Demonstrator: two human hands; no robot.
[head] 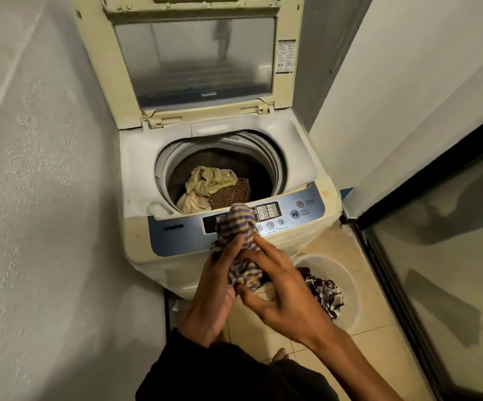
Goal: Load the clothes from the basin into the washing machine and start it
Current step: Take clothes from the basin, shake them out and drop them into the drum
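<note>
A textured white wall (46, 198) is filling the left of the frame. In the centre, the top-loading washing machine (301, 157) is standing with its lid (194, 56) raised upright; a yellowish garment (208, 179) and a brown checked cloth (230, 193) are lying in the drum. Below the centre, in front of the control panel (286, 215), the left hand (214, 287) and right hand (280, 290) are both gripping a bunched purple-and-white striped cloth (239, 227), fingers curled round it. At lower right, the white basin (347, 285) is sitting on the tiled floor (379, 357) just beside the machine, holding a dark patterned garment (325, 293). A dark-framed glass door (451, 227) is running along the right edge.
</note>
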